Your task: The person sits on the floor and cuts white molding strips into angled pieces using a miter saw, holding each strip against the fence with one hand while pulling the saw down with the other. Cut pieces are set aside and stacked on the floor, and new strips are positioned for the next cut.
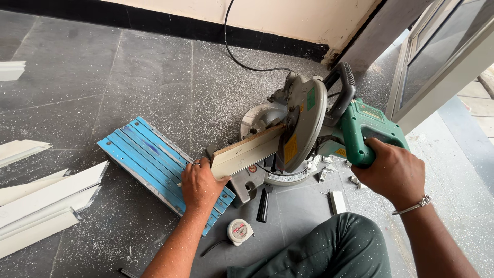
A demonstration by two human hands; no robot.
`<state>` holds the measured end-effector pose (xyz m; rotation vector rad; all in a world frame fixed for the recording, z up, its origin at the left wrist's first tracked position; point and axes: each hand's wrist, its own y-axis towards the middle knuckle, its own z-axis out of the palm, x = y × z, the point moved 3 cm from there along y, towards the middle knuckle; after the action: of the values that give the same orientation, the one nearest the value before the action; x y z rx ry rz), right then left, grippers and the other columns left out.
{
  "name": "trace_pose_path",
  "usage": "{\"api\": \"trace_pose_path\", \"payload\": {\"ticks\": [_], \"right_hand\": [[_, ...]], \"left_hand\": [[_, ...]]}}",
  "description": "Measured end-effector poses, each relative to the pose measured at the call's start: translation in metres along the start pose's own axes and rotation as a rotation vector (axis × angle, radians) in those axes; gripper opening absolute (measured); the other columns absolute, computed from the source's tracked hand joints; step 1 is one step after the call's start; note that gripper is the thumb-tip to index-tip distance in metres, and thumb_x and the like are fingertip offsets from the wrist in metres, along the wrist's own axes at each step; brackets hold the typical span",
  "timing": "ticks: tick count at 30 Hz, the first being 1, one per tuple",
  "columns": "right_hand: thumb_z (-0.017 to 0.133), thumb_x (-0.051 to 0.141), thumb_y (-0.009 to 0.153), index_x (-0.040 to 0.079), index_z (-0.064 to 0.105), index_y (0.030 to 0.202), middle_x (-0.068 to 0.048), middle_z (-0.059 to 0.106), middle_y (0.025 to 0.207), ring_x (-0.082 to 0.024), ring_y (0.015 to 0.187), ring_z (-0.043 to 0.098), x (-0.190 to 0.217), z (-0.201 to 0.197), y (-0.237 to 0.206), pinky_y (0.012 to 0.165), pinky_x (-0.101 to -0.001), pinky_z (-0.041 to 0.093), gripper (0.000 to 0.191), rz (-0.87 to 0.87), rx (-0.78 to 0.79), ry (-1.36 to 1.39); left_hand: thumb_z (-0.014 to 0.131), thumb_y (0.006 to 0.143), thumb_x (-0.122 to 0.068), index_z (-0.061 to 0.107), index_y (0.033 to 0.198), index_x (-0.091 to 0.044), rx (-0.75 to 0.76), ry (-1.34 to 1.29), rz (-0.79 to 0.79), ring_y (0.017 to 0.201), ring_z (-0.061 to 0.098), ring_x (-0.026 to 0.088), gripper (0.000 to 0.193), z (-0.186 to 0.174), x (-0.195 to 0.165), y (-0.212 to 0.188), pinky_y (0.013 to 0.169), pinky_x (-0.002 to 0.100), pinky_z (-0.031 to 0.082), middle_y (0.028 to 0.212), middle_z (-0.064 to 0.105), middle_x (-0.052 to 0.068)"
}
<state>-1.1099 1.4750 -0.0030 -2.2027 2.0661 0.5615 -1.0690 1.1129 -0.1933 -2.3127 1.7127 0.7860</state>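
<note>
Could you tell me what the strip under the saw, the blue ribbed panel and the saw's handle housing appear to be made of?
The strip looks like white-coated profile, plastic or painted metal; its brownish top leaves that open. The blue ribbed panel seems painted sheet metal, scuffed to bare grey in places. The handle housing, gripped by the right hand, looks like moulded green plastic, matte. The left hand presses the strip.
</note>
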Motion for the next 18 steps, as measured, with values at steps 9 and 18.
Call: {"api": "trace_pose_path", "payload": {"ticks": [9,18], "right_hand": [[0.083,0.046,0.072,0.022,0.074,0.121,-0.005,0.079,0.086,-0.022,0.073,0.077,-0.002,0.001,-0.004,0.059,-0.0368,0.060,0.055,0.004,0.005,-0.005],[0.085,0.049,0.072,0.021,0.072,0.122,-0.004,0.077,0.090,-0.015,0.072,0.076,0.002,0.002,-0.003,0.054,-0.0309,0.062,0.058,-0.028,0.020,0.050]], "left_hand": [[0.090,0.063,-0.057,0.072,0.092,-0.012,-0.070,0.171,0.023,0.099,0.062,0.024,0.057,-0.003,-0.001,-0.004,0.105,0.052,0.031,0.083,0.074,0.007],[0.090,0.064,-0.061,0.072,0.097,-0.011,-0.006,0.203,-0.006,0.100,0.062,0.023,0.062,-0.006,0.001,-0.001,0.103,0.050,0.031,0.082,0.075,0.007]]}}
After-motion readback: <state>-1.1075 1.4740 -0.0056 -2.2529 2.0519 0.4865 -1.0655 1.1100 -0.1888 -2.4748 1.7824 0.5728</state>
